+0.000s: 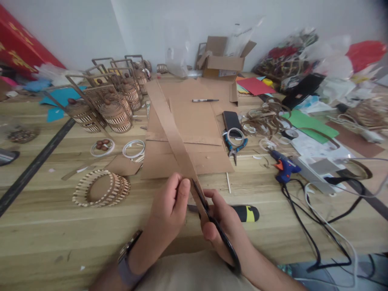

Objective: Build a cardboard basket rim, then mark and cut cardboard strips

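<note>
A long brown cardboard strip [169,125] slants from the upper left down to my hands. My left hand [172,202], with a watch on its wrist, pinches the strip near its lower end. In my right hand [222,224] are black scissors [224,238], their blades lying along the strip's lower end close to my left thumb. Behind the strip, flat cardboard [197,121] lies on the wooden table [45,234]. A tool with a black and yellow handle [250,213] rests just right of my right hand, its front part partly hidden.
Small lidded baskets [115,115] with tall handles stand at the back left, an open round basket [97,188] nearer. On the right are pliers [233,149], a phone [232,121], a blue glue gun [285,165] and loose cables [306,242]. An open box [224,64] stands behind.
</note>
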The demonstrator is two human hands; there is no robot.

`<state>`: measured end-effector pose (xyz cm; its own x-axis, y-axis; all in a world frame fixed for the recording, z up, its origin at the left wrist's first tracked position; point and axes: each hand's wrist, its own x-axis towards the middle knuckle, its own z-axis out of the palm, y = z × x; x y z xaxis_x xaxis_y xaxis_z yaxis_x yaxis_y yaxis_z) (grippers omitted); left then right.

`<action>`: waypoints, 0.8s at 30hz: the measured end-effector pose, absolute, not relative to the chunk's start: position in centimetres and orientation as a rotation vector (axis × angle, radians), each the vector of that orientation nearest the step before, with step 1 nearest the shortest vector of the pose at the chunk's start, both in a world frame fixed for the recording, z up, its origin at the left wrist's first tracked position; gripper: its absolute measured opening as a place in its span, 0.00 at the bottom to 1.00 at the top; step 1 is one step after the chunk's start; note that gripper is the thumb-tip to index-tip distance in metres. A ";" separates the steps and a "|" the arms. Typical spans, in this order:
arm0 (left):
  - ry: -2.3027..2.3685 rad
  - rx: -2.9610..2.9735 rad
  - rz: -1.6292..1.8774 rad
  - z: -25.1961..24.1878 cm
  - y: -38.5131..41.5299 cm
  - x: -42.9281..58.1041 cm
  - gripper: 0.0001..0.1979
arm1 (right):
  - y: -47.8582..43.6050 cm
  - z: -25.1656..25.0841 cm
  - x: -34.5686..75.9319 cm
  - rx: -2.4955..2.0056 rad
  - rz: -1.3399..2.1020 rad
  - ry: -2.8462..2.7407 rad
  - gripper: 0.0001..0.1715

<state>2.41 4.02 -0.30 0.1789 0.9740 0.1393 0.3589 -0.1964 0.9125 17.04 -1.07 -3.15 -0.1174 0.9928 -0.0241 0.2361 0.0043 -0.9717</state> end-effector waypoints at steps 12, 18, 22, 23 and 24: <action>1.296 1.764 1.042 -0.4 4.1 2.6 0.15 | -0.5 -2.3 17.4 -1.202 1.458 -1.240 0.51; 1.340 1.715 1.035 -0.5 4.4 2.3 0.15 | -0.8 -2.4 17.7 -1.142 1.532 -1.143 0.49; 1.296 1.742 1.020 -0.6 4.2 2.6 0.15 | -1.3 -3.3 17.7 -1.273 1.459 -1.125 0.61; 1.292 1.748 1.021 -0.6 4.1 2.7 0.15 | -1.4 -3.5 17.7 -1.288 1.460 -1.121 0.62; 1.291 1.755 1.025 -0.6 4.0 2.7 0.15 | -1.6 -3.6 17.7 -1.296 1.462 -1.120 0.62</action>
